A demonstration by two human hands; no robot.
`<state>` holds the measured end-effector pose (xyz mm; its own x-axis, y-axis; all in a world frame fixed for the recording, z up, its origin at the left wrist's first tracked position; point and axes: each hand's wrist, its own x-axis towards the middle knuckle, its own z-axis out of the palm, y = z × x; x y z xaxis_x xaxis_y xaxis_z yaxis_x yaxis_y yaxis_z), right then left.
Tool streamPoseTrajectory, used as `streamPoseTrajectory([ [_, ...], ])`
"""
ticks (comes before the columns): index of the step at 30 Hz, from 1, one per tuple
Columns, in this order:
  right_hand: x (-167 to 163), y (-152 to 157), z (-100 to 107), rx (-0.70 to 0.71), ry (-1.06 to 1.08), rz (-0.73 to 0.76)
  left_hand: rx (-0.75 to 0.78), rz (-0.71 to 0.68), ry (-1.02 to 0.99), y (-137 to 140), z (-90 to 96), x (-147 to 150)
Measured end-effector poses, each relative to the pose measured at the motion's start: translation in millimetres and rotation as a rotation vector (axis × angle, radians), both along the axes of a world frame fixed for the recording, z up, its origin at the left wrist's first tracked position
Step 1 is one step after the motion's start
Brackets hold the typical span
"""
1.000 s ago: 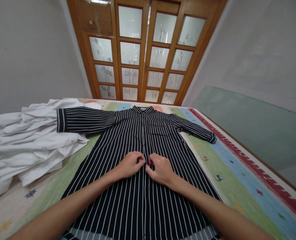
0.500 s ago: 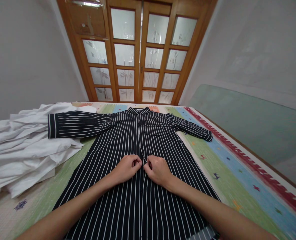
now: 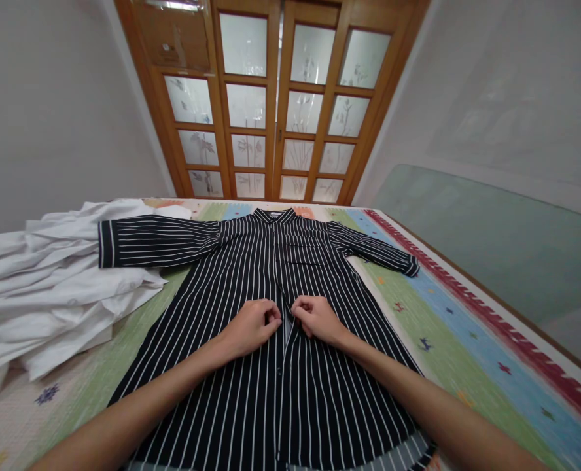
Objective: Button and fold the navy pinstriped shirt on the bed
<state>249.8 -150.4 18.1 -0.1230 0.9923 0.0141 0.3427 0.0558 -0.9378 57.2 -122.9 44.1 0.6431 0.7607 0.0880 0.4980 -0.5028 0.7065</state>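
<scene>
A black shirt with white stripes (image 3: 241, 275) lies spread face up, its collar at the far end and its sleeves out to both sides. My left hand (image 3: 257, 325) is closed at the left edge of the front opening, thumb and fingers pinched on the shirt. Across the gap, my right hand (image 3: 318, 320) pinches the right front edge and lifts it a little. Between the hands the two edges stand apart, and the grey inside of the cloth shows. A small button is visible below my hands.
Crumpled white cloth (image 3: 65, 281) lies at the left, partly under the striped sleeve. A patterned cover (image 3: 447, 327) in green, blue and red stripes spreads beneath everything. A pale green panel (image 3: 491, 242) stands along the right side. Wooden glass-paned doors (image 3: 275, 98) are at the back.
My right hand has moved slightly right and up with the right front edge, so the opening has widened. My left hand has hardly moved.
</scene>
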Motion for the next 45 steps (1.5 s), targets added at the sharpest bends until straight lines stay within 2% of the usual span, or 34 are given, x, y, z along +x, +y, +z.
streamPoseTrajectory([
  [7,2,1,-2,-0.071,0.037,0.077,-0.506,0.081,-0.089,1,-7.2,1],
  [13,3,1,-1,-0.029,-0.011,0.126,-0.735,0.096,-0.224,3,-1.9,2],
  [18,2,2,0,-0.061,0.024,0.133,-0.719,0.099,-0.265,4,-5.9,2],
  [22,2,3,2,-0.116,0.066,0.122,-0.66,0.093,-0.23,4,-10.5,2],
  [27,3,5,4,-0.113,0.107,0.133,-0.602,0.09,-0.197,2,-9.6,2],
  [36,3,3,-1,-0.044,0.057,0.168,-0.757,0.121,-0.262,5,-9.9,2],
  [45,2,2,5,-0.073,0.029,0.181,-0.778,0.11,-0.283,4,-6.1,2],
])
